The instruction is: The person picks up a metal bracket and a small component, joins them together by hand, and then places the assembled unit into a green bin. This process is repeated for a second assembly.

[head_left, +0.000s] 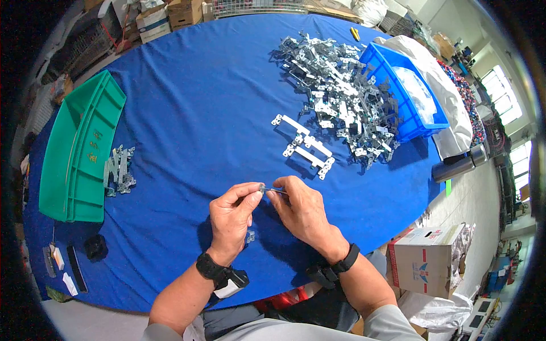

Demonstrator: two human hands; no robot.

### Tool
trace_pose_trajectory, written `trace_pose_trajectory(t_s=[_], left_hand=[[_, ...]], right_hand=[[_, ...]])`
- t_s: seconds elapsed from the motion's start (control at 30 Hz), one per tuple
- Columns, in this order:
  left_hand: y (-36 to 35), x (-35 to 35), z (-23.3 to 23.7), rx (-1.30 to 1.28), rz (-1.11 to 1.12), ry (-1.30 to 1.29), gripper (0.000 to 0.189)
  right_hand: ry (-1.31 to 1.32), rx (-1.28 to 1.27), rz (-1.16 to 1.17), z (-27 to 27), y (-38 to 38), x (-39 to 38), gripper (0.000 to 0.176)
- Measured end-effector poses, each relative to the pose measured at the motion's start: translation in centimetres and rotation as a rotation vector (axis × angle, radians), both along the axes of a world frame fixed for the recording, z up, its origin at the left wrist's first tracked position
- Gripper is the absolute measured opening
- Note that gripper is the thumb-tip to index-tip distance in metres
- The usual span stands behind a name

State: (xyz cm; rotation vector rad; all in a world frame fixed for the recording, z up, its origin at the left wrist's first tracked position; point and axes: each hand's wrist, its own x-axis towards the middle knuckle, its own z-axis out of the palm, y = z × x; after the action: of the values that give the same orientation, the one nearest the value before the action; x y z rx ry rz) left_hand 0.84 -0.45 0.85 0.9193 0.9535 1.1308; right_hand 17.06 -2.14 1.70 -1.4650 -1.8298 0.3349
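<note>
My left hand and my right hand meet over the blue table. Between their fingertips they pinch a small metal part, a thin piece with a tiny nut-like end at the left fingers. Another small clear or metal piece lies on the cloth just under my left hand. Three flat metal brackets lie in a row beyond my hands. Both wrists wear black bands.
A big heap of metal brackets sits at the far right beside a blue bin. A green bin stands at the left with a small stack of brackets next to it. A cardboard box sits off the table at right.
</note>
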Motion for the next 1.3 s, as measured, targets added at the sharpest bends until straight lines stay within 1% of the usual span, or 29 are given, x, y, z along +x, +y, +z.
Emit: trace_pose_trajectory(t_s=[0.03, 0.27, 0.37, 0.43, 0.57, 0.73, 0.83, 0.97, 1.07, 1.13, 1.17, 1.23, 1.3], left_hand=[[0.0, 0.0, 0.0, -0.003, 0.004, -0.006, 0.017], [0.0, 0.0, -0.3, 0.007, 0.007, 0.002, 0.017], [-0.1, 0.1, -0.2, 0.029, 0.017, 0.039, 0.017], [-0.1, 0.1, -0.3, 0.032, 0.029, 0.015, 0.016], [-0.1, 0.1, -0.4, 0.040, 0.029, 0.017, 0.016], [-0.1, 0.1, -0.3, 0.045, 0.024, 0.031, 0.015], [-0.1, 0.1, -0.2, 0.050, 0.019, 0.028, 0.016], [-0.1, 0.1, -0.3, 0.042, 0.022, 0.029, 0.016], [0.0, 0.1, -0.5, 0.050, 0.013, 0.029, 0.016], [-0.1, 0.1, -0.5, 0.072, 0.015, 0.063, 0.016], [-0.1, 0.1, -0.5, 0.072, 0.016, 0.063, 0.016], [-0.1, 0.1, -0.5, 0.072, 0.015, 0.067, 0.016], [-0.1, 0.1, -0.6, 0.071, 0.015, 0.069, 0.015]], right_hand=[[0.080, -0.011, -0.011, -0.1, 0.0, -0.1, 0.012], [0.041, 0.003, 0.036, -0.2, 0.2, 0.0, 0.014], [0.059, -0.037, 0.030, -0.1, 0.2, -0.1, 0.013], [0.164, -0.149, -0.004, 1.0, 0.0, -0.4, 0.012], [0.180, -0.063, 0.014, -0.2, 0.3, -0.3, 0.013], [0.096, -0.074, 0.012, -0.3, 0.3, -0.1, 0.014], [0.157, -0.091, 0.010, -0.1, 0.3, -0.3, 0.014], [0.166, -0.073, 0.003, -0.4, 0.3, -0.3, 0.015], [0.132, -0.055, 0.013, -0.4, 0.4, -0.2, 0.017], [0.038, -0.059, 0.013, -0.3, 0.3, -0.1, 0.014], [0.038, -0.059, 0.013, -0.4, 0.3, -0.1, 0.014], [-0.010, -0.098, -0.016, -0.6, 0.4, -0.1, 0.023], [-0.010, -0.104, -0.023, -0.5, 0.3, 0.0, 0.024]])
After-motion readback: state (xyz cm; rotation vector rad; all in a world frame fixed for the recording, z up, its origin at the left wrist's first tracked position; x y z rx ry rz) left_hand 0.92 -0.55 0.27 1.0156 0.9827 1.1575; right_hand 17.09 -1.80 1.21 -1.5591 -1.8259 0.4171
